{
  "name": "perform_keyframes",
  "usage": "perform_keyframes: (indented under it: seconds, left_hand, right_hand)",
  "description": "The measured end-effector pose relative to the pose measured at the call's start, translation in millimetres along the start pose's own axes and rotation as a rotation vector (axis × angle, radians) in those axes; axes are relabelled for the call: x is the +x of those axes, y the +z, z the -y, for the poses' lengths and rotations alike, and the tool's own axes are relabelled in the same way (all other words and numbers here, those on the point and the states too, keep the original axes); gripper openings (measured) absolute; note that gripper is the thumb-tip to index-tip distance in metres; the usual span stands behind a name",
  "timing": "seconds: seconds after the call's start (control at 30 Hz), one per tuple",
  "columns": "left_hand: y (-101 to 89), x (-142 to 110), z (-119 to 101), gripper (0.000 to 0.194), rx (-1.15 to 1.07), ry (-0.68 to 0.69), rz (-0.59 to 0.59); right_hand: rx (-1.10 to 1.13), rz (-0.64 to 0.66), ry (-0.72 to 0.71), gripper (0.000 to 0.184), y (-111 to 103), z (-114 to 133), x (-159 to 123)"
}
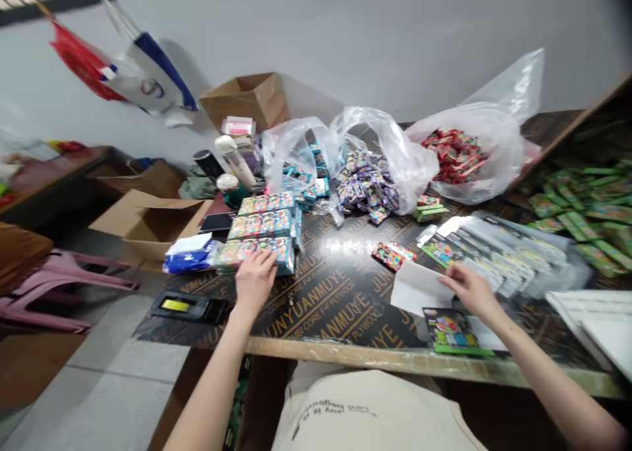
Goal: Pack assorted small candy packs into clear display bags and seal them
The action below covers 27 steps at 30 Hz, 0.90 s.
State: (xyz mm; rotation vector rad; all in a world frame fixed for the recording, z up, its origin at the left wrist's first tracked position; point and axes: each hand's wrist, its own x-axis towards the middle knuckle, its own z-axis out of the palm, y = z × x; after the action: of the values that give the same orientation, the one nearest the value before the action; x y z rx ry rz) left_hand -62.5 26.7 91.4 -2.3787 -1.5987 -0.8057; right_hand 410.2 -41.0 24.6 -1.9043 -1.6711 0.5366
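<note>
My left hand (pixel 255 281) rests on the front row of neatly stacked small colourful packets (pixel 286 252), its fingers bent over their top. Nothing lifted shows in it. On the right, my right hand (pixel 470 291) pinches the upper right edge of a white sheet of paper (pixel 419 286) between thumb and fingers. Just below the sheet lies a green and black printed card (pixel 454 331). Red packets (pixel 392 255) lie left of the sheet. Fanned out behind my right hand are clear plastic sleeves (pixel 513 250), with a green printed card at their left end.
Plastic bags hold purple packets (pixel 365 181), red packets (pixel 457 156) and teal packets (pixel 299 174) along the back. Green packets (pixel 587 214) are heaped at right. A black tape dispenser (pixel 187 306) lies front left, near an open cardboard box (pixel 158 224). Bottles (pixel 236 161) stand behind the stack.
</note>
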Motion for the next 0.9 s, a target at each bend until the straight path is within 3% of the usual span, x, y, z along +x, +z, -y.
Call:
perform_keyframes:
  seconds: [0.07,0.13,0.2,0.23,0.33,0.37,0.43,0.47,0.53,0.6,0.67,0.77,0.9]
  left_hand:
    - [5.7,-4,0,0.035,-0.057,-0.057,0.078]
    - [6.8,-6,-16,0.039,-0.235,-0.182,0.032]
    - [7.3,-6,-46,0.040,-0.575,-0.387,0.008]
    - [8.4,-6,-63,0.042,-0.802,-0.508,0.059]
    - [16.7,-5,-116,0.058,-1.459,-0.822,0.390]
    - [20.6,-5,-130,0.063,-1.584,-0.874,0.436]
    - [28.2,-2,-149,0.077,-1.701,-0.906,0.380]
    - [31.1,-1,-154,0.083,-1.713,-0.897,0.307]
    - [34.1,4,-158,0.089,-1.701,-0.868,0.187]
    - [33.9,7,-157,0.088,-1.682,-0.829,0.155]
    - [32.6,9,-156,0.089,-1.677,-0.779,0.186]
    - [33.1,7,-159,0.092,-1.670,-0.727,0.272]
    - [38.3,1,-162,0.095,-1.580,-0.679,0.315]
  right_hand:
    - [0.105,-0.149,-0.020,0.018,0,12,-4]
    - [0.175,-0.269,-0.122,0.018,-2,36,-11]
    - [0.194,-0.349,-0.322,0.017,-3,67,-20]
    - [0.173,-0.375,-0.446,0.019,-1,83,-24]
    - [0.024,-0.281,-0.763,0.031,11,117,-32]
    - [-0.014,-0.219,-0.843,0.033,16,123,-35]
    - [-0.053,-0.118,-0.921,0.034,26,128,-39]
    - [-0.046,-0.103,-0.902,0.036,30,128,-41]
    - [0.040,-0.142,-0.721,0.053,35,124,-42]
    - [0.224,-0.187,-0.450,0.070,37,118,-40]
    - [0.461,-0.146,-0.251,0.072,37,115,-36]
    - [0.738,-0.051,-0.166,0.070,38,114,-28]
    - [0.960,-0.094,-0.103,0.066,39,122,-25]
